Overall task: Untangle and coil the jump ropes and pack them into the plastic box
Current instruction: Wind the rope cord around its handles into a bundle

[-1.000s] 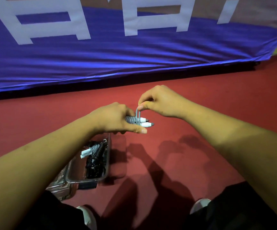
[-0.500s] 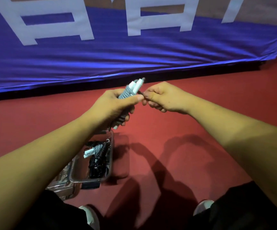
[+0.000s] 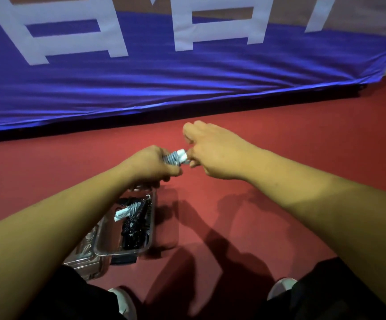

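My left hand point(image 3: 149, 163) grips a coiled grey jump rope point(image 3: 176, 157) with white handle ends that stick out to the right. My right hand point(image 3: 212, 150) is right beside those ends, its lower fingers at the handle tips and its upper fingers spread; whether it pinches them is blurred. Below my left wrist, a clear plastic box point(image 3: 149, 244) stands on the red floor. It holds a coiled black rope point(image 3: 136, 229) and a grey-and-white coiled rope point(image 3: 127, 210).
A clear lid point(image 3: 83, 257) lies against the box's left side. A blue banner point(image 3: 187, 84) with white letters stands along the far edge of the red floor point(image 3: 279, 135). My knees and shoes point(image 3: 122, 301) are at the bottom.
My left hand brought the grey bundle down and turned its handle ends from upward to the right. My right hand's fingers spread apart near the ends.
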The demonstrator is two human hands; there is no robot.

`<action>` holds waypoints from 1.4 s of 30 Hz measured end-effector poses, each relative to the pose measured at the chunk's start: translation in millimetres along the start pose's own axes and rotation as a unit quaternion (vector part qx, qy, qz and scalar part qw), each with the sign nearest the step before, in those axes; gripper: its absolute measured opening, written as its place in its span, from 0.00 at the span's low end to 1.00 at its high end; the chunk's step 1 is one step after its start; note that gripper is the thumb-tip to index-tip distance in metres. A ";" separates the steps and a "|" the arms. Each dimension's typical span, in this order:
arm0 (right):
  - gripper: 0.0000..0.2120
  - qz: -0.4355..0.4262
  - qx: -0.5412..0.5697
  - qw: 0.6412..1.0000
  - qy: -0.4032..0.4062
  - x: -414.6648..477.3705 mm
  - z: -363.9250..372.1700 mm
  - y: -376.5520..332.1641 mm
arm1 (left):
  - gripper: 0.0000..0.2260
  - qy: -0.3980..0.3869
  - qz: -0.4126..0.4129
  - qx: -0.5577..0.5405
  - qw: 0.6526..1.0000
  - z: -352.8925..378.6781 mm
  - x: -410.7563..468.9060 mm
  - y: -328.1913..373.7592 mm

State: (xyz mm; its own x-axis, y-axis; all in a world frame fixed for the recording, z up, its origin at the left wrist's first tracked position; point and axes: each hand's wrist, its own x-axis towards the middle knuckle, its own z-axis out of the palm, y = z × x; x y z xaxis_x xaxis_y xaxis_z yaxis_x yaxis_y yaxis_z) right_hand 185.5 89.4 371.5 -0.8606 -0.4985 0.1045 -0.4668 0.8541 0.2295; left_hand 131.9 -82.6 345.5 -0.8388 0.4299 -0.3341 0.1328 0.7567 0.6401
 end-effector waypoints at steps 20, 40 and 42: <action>0.14 0.131 0.594 0.791 -0.057 1.7 -3.4 8.5 | 0.17 0.143 0.293 0.385 0.864 -10.3 -18.6 -0.8; 0.11 0.179 0.578 0.793 0.069 8.6 -7.6 7.1 | 0.17 -0.037 0.192 -0.407 0.892 -10.2 -26.1 12.5; 0.07 0.209 0.672 0.708 0.052 8.6 -7.6 2.5 | 0.14 -0.052 0.184 -0.432 0.881 -6.9 -26.6 12.7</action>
State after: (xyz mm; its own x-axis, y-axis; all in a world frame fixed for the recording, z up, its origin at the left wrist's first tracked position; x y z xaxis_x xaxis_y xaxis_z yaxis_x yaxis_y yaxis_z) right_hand 178.5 86.1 380.3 -0.9938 -0.1090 -0.0219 -0.0077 0.2647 -0.9643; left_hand 152.2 -87.9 367.2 -0.7634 0.6453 -0.0265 -0.1036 -0.0818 0.9912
